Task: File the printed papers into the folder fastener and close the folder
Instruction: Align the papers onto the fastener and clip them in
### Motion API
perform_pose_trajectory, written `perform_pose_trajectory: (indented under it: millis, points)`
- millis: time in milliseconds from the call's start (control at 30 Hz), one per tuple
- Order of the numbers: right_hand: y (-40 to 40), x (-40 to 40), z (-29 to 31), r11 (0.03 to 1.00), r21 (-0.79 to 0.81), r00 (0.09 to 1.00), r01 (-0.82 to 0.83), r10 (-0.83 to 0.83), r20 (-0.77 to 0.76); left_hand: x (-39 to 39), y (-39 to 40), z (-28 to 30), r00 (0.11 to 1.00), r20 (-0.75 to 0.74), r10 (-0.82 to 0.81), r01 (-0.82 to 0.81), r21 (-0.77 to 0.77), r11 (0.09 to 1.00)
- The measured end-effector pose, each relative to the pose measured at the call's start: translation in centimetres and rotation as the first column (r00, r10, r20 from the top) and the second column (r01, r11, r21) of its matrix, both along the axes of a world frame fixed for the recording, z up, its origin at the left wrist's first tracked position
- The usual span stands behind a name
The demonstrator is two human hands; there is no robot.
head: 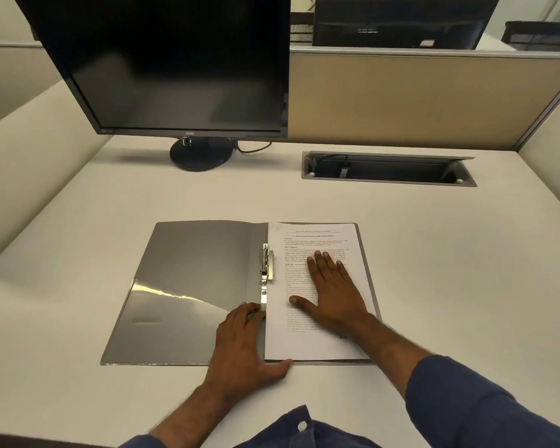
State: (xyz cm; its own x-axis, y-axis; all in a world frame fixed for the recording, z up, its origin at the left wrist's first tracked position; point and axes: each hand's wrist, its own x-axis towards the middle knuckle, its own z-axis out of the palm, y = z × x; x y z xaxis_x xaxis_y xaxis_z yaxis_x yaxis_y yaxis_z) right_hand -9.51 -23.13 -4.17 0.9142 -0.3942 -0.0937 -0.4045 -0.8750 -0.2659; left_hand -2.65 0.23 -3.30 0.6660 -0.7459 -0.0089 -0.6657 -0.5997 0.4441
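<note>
A grey folder lies open flat on the desk. Its metal fastener runs along the spine in the middle. The printed papers rest on the folder's right half, their left edge against the fastener. My right hand lies flat on the papers with fingers spread, holding nothing. My left hand rests palm down over the spine near the folder's front edge, fingertips touching the lower end of the fastener and thumb at the papers' bottom corner.
A black monitor on a round stand is at the back left. A cable tray opening is set into the desk at the back right. A beige partition closes the far side.
</note>
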Motion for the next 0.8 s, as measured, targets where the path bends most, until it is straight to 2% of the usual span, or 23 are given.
perform_pose_trajectory:
  millis: [200, 300, 467, 533, 633, 733, 800]
  points:
    - [0.1, 0.0, -0.4, 1.000, -0.013, 1.000, 0.009, -0.009, 0.017, 0.1, 0.0, 0.0, 0.999, 0.043, -0.022, 0.022, 0.017, 1.000]
    - [0.1, 0.0, -0.5, 1.000, -0.024, 1.000, 0.007, -0.007, 0.024, 0.2, -0.1, 0.5, 1.000, -0.011, -0.010, 0.010, 0.028, 1.000]
    - [0.1, 0.0, -0.7, 0.999, -0.035, 0.999, 0.010, -0.009, 0.042, 2.8, -2.6, 2.7, 0.991, -0.049, 0.121, -0.128, -0.157, 0.979]
    - [0.2, -0.1, -0.7, 0.999, -0.030, 0.999, 0.012, -0.011, 0.049, 5.0, -4.5, 3.5, 0.983, -0.078, 0.166, -0.177, -0.180, 0.968]
    - [0.2, -0.2, -0.6, 0.999, -0.030, 0.999, 0.012, -0.010, 0.051, 8.2, -7.3, 4.0, 0.965, -0.158, 0.209, -0.227, -0.109, 0.968]
    - [0.3, -0.2, -0.4, 0.999, -0.036, 0.999, 0.007, -0.006, 0.051, 10.1, -9.3, 4.0, 0.944, -0.195, 0.268, -0.265, 0.038, 0.963]
    - [0.3, -0.2, -0.4, 0.999, -0.041, 0.999, 0.005, -0.003, 0.051, 10.4, -10.2, 3.9, 0.918, -0.267, 0.292, -0.286, 0.064, 0.956]
